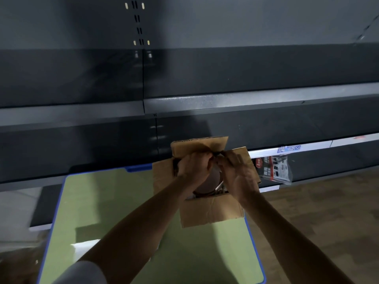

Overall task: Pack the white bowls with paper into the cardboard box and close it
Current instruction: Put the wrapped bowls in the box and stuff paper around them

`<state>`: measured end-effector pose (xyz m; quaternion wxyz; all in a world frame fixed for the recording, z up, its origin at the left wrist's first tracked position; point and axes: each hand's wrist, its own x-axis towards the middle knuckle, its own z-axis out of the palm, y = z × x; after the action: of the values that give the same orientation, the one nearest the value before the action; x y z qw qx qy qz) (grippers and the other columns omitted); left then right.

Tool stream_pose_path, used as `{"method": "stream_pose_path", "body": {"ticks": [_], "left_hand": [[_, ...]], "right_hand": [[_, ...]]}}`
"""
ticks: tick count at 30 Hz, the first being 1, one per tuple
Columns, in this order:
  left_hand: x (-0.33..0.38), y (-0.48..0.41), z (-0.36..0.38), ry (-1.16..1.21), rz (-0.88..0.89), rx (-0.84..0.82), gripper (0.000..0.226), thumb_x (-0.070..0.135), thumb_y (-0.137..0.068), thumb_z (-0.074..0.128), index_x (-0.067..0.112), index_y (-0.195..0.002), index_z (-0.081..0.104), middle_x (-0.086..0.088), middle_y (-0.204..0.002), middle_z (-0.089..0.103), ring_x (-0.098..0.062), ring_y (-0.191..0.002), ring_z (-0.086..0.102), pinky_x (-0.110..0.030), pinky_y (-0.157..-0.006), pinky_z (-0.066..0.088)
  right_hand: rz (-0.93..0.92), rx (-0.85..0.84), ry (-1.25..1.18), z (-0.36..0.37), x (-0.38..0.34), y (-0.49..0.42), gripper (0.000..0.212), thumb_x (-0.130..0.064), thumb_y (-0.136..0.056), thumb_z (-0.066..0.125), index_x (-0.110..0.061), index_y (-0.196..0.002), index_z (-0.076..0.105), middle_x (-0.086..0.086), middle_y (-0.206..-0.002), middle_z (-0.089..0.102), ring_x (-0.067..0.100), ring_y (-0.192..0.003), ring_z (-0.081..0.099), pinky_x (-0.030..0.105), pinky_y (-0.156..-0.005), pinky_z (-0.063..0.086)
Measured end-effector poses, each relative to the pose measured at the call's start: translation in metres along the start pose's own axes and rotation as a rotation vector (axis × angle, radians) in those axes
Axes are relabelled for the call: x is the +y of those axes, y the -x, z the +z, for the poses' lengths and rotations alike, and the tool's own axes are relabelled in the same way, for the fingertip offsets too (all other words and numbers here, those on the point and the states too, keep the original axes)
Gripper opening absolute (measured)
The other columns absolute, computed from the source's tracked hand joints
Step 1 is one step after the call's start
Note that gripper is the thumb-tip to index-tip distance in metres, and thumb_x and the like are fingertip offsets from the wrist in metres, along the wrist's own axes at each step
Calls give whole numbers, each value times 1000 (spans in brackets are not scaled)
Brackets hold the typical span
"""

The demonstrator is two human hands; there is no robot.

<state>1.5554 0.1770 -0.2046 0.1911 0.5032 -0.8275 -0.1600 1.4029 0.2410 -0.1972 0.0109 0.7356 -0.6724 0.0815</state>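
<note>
The brown cardboard box (211,210) stands at the 2 o'clock corner of the green tabletop (114,212), flaps open, with a rounded pale bowl (211,181) partly visible inside. The left hand (193,163) and the right hand (235,171) meet over the opening, fingers pinched together on something I cannot identify, probably paper. I judge it best to press the paper down evenly around the bowl, so the flaps can close flat.
</note>
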Motion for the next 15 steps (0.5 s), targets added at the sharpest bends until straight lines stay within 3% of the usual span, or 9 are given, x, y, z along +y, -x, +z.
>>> {"method": "stream_pose_path", "body": {"ticks": [2, 4, 10, 15], "left_hand": [[3, -4, 4, -25, -52, 27, 25, 46, -95, 45, 29, -92, 61, 7, -79, 68, -14, -69, 67, -33, -54, 57], [6, -5, 6, -55, -76, 38, 25, 47, -95, 45, 28, -94, 61, 6, -80, 69, -16, -70, 68, -34, -56, 58], [14, -3, 7, -98, -131, 60, 26, 42, -97, 48, 24, -101, 66, 4, -87, 72, -17, -78, 70, -29, -63, 55], [15, 0, 12, -107, -145, 54, 21, 40, -96, 50, 26, -103, 64, 5, -89, 71, -16, -81, 69, -30, -65, 53]], "right_hand": [[-36, 22, 93, -5, 1, 9, 52, -22, -82, 62, -26, -134, 53, 0, -135, 51, 29, -117, 49, 41, -86, 51], [-44, 42, 126, -11, 1, 15, 57, -19, -79, 61, -24, -135, 53, -1, -131, 54, 32, -112, 49, 43, -85, 48], [-70, 64, 144, -19, -1, 6, 46, -17, -72, 72, -22, -118, 65, 1, -121, 58, 35, -106, 51, 46, -83, 51], [-101, -68, 212, -13, -1, -4, 47, -21, -70, 77, -25, -116, 66, 0, -113, 63, 34, -104, 52, 47, -85, 50]]}}
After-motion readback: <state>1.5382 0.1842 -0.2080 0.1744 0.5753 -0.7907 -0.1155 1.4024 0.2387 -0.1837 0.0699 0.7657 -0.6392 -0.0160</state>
